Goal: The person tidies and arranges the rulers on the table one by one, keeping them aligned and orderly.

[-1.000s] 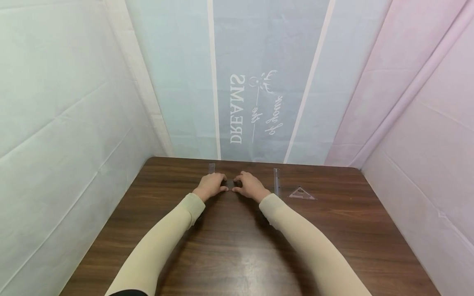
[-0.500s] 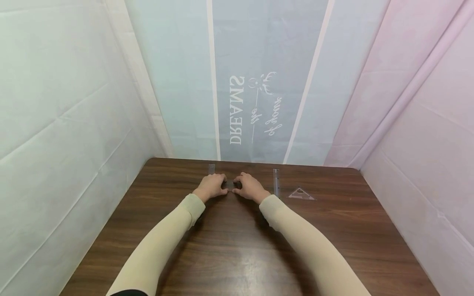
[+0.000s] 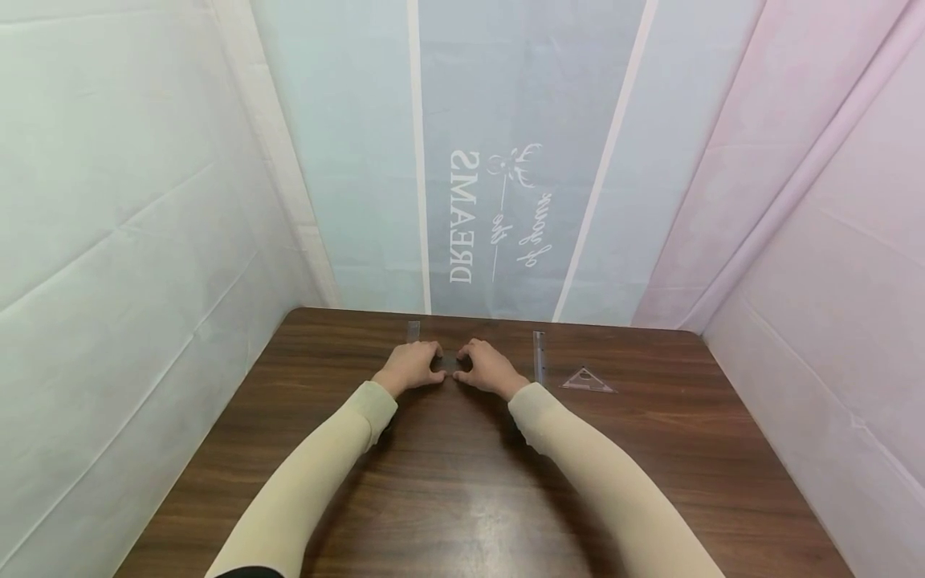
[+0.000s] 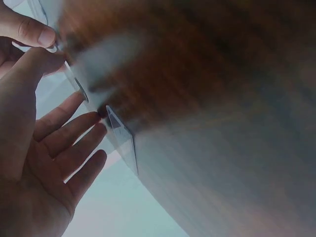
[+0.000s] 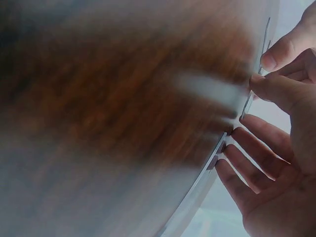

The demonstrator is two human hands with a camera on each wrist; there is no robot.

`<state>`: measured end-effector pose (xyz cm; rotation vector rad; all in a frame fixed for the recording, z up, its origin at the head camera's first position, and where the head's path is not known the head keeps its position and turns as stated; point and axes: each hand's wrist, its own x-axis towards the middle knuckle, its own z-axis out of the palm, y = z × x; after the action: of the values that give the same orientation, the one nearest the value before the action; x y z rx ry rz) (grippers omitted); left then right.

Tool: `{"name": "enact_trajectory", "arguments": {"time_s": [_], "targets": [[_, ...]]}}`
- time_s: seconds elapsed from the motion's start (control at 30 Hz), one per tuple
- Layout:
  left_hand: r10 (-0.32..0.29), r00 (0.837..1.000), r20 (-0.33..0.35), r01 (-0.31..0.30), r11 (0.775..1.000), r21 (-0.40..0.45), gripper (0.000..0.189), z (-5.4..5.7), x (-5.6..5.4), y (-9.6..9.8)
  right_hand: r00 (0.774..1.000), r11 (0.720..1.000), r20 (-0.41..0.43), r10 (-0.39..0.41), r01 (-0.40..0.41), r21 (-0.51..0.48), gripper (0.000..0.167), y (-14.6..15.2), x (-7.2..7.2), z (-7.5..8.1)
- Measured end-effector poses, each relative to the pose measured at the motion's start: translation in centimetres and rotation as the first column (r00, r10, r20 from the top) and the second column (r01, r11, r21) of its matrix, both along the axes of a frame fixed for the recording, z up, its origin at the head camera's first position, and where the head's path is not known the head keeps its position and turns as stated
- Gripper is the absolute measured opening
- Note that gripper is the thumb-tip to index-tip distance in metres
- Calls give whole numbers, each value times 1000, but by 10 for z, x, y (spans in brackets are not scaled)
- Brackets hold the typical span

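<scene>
Near the table's far edge, the left hand (image 3: 410, 367) and right hand (image 3: 490, 368) face each other. Between them is a small clear plastic piece (image 3: 450, 362), each hand pinching one end with thumb and fingers. Its exact kind is hard to tell; the left wrist view shows a slot in this plastic piece (image 4: 78, 85). Just beyond the left hand lies a clear ruler (image 3: 413, 331), partly hidden by that hand. Another clear ruler (image 3: 539, 356) lies to the right of the right hand, close to its wrist. Farther right is a clear set square (image 3: 588, 380) with a hole.
All of this is on a brown wood-grain table (image 3: 462, 474). A pale blue curtain (image 3: 361, 160) with printed lettering hangs behind its far edge. Light cloth walls (image 3: 144, 265) enclose the left and right sides.
</scene>
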<state>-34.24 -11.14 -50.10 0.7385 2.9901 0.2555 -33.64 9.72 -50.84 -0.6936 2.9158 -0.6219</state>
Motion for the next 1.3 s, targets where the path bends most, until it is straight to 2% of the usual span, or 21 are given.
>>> {"name": "enact_trajectory", "arguments": {"time_s": [0.23, 0.43, 0.7, 1.03, 1.3], "targets": [[2, 996, -85, -3, 1000, -13, 44, 5, 7, -3, 995, 1000, -94, 13, -11, 19, 39, 0, 4, 6], [-11, 992, -126, 15, 999, 28, 44, 9, 15, -3, 990, 999, -144, -9, 14, 31, 40, 3, 10, 12], [-26, 991, -131, 36, 997, 69, 46, 6, 30, -11, 985, 1000, -173, 12, -11, 8, 41, 3, 26, 17], [-43, 996, -84, 56, 985, 162, 47, 15, 52, -26, 982, 999, -188, 32, -37, -23, 37, 2, 49, 21], [-66, 992, -107, 86, 978, 191, 46, 18, 67, -30, 983, 998, -171, 61, -65, -14, 41, 3, 64, 25]]}}
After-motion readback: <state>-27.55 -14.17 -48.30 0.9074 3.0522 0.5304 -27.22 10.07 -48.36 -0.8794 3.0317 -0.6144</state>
